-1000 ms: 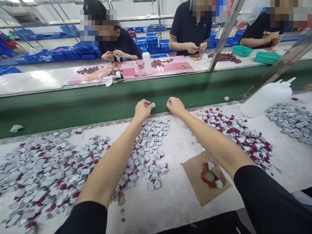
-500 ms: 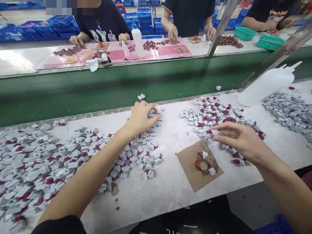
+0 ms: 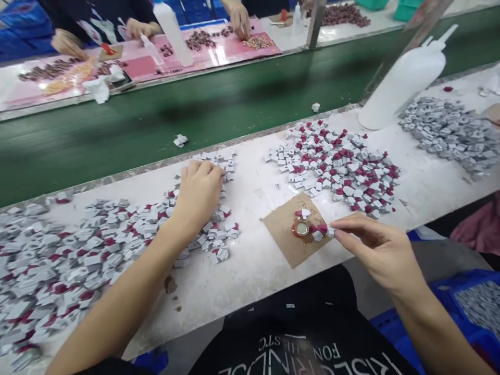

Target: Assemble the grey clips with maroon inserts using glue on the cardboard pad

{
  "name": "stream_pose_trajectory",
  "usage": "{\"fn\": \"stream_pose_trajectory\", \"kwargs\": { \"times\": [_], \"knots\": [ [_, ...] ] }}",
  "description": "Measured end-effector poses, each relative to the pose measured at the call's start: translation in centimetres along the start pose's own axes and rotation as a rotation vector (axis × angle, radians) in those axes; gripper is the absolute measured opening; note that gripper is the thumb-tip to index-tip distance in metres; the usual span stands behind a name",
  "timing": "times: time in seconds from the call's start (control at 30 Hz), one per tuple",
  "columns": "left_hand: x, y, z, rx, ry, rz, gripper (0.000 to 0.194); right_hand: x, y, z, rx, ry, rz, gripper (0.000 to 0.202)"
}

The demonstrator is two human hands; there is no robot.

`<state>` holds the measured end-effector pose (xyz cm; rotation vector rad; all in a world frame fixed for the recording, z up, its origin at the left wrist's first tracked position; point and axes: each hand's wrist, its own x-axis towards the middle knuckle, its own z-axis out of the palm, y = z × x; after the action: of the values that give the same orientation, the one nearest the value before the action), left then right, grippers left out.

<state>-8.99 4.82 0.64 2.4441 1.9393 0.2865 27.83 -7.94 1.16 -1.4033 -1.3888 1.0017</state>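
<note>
My right hand (image 3: 375, 245) is closed in a pinch on a small grey-and-maroon piece (image 3: 323, 229), its maroon end over a brown cardboard square (image 3: 287, 252). On the cardboard sits a bottle cap (image 3: 302, 228) with a red rim around it. One loose grey-and-maroon piece (image 3: 303, 213) lies behind the cap, and another lies beside it, close under the held piece. My left hand (image 3: 201, 190) rests on the far edge of the left pile of grey and maroon pieces (image 3: 89, 255). Its fingers are bent down and together; the tips are hidden.
A second pile of grey and maroon pieces (image 3: 344, 166) lies behind the cardboard. Beside it stand a white squeeze bottle (image 3: 406, 78) and a heap of grey pieces (image 3: 449, 133). Past the green belt (image 3: 234, 109), co-workers' hands (image 3: 239, 21) work at a pink mat (image 3: 219, 57).
My right hand has carried its piece from the right pile down to the cap. My left fingers have curled closed over the left pile. The camera view has tilted downward.
</note>
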Motion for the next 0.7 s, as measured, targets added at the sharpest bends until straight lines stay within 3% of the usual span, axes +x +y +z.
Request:
{"fn": "stream_pose_trajectory", "kwargs": {
  "times": [0.13, 0.27, 0.4, 0.7],
  "knots": [
    [-0.4, 1.0, -0.2, -0.191, -0.054, 0.089, 0.030, -1.2, 0.2, 1.1, -0.049, 0.018, -0.098, 0.014],
    [-1.6, 4.2, 0.2, -0.395, -0.190, 0.176, 0.027, -1.7, 0.6, 1.9, -0.049, 0.030, -0.134, 0.018],
    [-2.4, 7.0, 1.3, -0.466, -0.299, 0.164, 0.023, -1.4, 0.8, 2.5, -0.046, 0.066, -0.129, 0.018],
    [-2.9, 6.3, 1.6, -0.628, -0.252, 0.069, 0.019, -1.1, 0.7, 3.3, -0.003, 0.069, -0.140, 0.019]
  ]
}}
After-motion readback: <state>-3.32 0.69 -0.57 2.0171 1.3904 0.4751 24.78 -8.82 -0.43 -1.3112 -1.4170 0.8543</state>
